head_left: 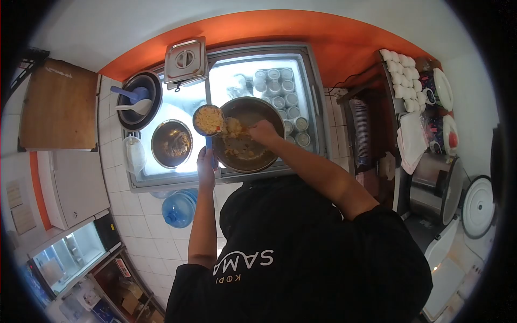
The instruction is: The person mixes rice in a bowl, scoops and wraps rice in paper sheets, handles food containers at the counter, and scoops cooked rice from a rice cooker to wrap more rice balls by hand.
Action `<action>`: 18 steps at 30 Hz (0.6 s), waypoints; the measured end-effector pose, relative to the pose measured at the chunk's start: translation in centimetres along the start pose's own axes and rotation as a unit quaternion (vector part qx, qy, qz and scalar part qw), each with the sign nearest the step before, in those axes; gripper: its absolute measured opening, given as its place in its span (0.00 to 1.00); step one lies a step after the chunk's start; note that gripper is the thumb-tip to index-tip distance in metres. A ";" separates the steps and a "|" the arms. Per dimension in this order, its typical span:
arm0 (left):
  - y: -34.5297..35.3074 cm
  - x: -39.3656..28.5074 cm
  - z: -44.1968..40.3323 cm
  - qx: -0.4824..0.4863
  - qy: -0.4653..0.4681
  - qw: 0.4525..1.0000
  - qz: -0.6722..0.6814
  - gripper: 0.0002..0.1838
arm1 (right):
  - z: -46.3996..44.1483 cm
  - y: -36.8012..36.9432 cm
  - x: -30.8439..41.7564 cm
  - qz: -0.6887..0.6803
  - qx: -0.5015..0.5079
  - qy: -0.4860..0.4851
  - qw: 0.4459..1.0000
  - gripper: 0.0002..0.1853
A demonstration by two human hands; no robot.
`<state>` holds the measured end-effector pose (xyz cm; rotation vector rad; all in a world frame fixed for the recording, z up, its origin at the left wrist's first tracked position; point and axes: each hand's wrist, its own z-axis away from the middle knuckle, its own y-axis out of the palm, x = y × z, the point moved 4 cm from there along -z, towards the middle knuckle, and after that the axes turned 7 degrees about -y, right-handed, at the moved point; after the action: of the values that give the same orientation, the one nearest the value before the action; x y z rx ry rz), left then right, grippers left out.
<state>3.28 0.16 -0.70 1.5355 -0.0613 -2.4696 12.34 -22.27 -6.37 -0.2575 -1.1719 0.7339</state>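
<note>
My left hand (pixel 205 166) is closed around the blue handle of a round metal scoop (pixel 209 142). Heaped in the scoop is yellowish fried rice (pixel 208 118) with a few red and orange bits. The scoop is held over the left rim of a large metal bowl (pixel 249 166). Inside that bowl, my right hand (pixel 263 132) reaches in from the right with its fingers closed. Whatever it grips is hard to make out. More yellowish food (pixel 233 128) shows just left of those fingers, and scraps cling to the bowl's inside.
A smaller metal bowl (pixel 172 144) with food residue stands left on the lit glass-topped chest. Behind it, a dark basin (pixel 127 119) holds blue and white scoops. A lidded steel container (pixel 185 60) sits at the back. Cans (pixel 278 102) show under the glass; blue water jugs (pixel 179 209) stand below.
</note>
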 end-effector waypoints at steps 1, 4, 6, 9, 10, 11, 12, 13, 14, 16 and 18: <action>0.0 -0.1 0.0 -0.003 0.002 1.000 0.001 0.15 | 0.8 -0.7 0.4 -0.014 -0.015 0.054 0.998 0.17; -0.1 -0.3 0.2 -0.023 0.000 1.000 0.008 0.17 | 3.5 -3.3 2.3 -0.024 -0.041 0.091 0.995 0.19; 0.0 -0.7 0.6 -0.029 0.006 1.000 -0.010 0.16 | 4.9 -4.7 2.5 -0.022 -0.055 0.078 0.995 0.20; -0.1 -1.0 0.7 -0.052 -0.034 0.995 -0.083 0.16 | 6.7 -6.6 2.4 -0.071 -0.117 0.062 0.989 0.21; 0.0 -1.0 0.6 -0.052 -0.034 0.995 -0.082 0.16 | 7.4 -7.5 2.9 -0.078 -0.120 0.039 0.989 0.20; 0.4 -1.5 0.7 -0.061 0.039 0.982 -0.172 0.15 | 8.1 -8.2 3.4 -0.086 -0.123 0.017 0.989 0.18; 1.2 -2.4 1.1 -0.067 0.110 0.957 -0.260 0.14 | 8.9 -8.6 3.6 -0.085 -0.124 0.018 0.988 0.18; 1.9 -2.8 1.4 -0.065 0.110 0.957 -0.260 0.14 | 9.6 -8.9 4.0 -0.102 -0.110 -0.013 0.989 0.16; 2.5 -2.6 1.8 -0.063 0.036 0.962 -0.262 0.14 | 10.1 -8.9 4.2 -0.120 -0.095 -0.043 0.987 0.17; 3.8 -1.9 1.8 -0.037 -0.058 0.966 -0.249 0.16 | 10.5 -8.2 3.8 -0.037 -0.094 -0.099 0.990 0.20; 3.8 1.6 0.4 -0.020 -0.061 0.956 -0.286 0.17 | 11.1 -6.8 3.2 0.046 -0.092 -0.151 0.983 0.24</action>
<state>2.95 -3.89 -1.31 1.5462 0.4756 -2.9735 5.59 -27.29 3.99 -0.3660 -1.5288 0.7645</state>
